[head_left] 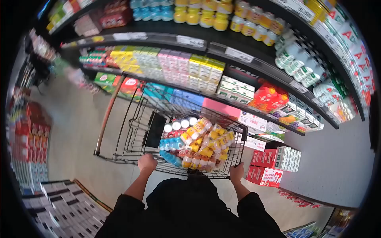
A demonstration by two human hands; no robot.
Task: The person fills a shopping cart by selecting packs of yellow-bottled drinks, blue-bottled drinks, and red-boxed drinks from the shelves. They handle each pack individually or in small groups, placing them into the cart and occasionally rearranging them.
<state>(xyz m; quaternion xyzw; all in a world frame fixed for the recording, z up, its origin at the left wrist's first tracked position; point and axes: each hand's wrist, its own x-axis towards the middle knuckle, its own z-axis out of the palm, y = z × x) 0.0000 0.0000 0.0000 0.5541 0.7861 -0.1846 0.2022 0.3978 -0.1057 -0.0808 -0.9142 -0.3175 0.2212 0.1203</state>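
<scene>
Left hand [147, 163] closed in a fist on the near long rim of the shopping cart [244, 133]; right hand [237, 171] closed on the same rim, at the near corner on the right of the view. Fingers mostly hidden (wrap details can't be read from this angle). Hands well apart, both forearms in dark sleeves [254, 206], dark-clothed torso between them.

Cart sits directly in front of the person, side-on, next to the shelving. Its orange-brown handle bar [107, 116] is at the left end, out of both hands. Basket is black wire; the load is piled in the right part. In there: a row of white-capped bottles [180, 124] at the far side, blue bottle packs [170, 143] nearest the left hand, and a heap of yellow-and-white bottle packs [216, 142] at the right, some tilted over others. Labels too small to read.

Behind the cart, the shelf: yellow bottles [206, 16] and blue bottles [151, 12] up top, yellow and pink cartons [174, 63] on the level below, red packs [270, 97] further right. Price tags [190, 41] along the shelf edges. Red-and-white boxes [264, 174] stacked on the floor, just beyond the right hand. Bottom left, pale boxes [71, 206] in rows; more red packs stacked above them at the left edge.
</scene>
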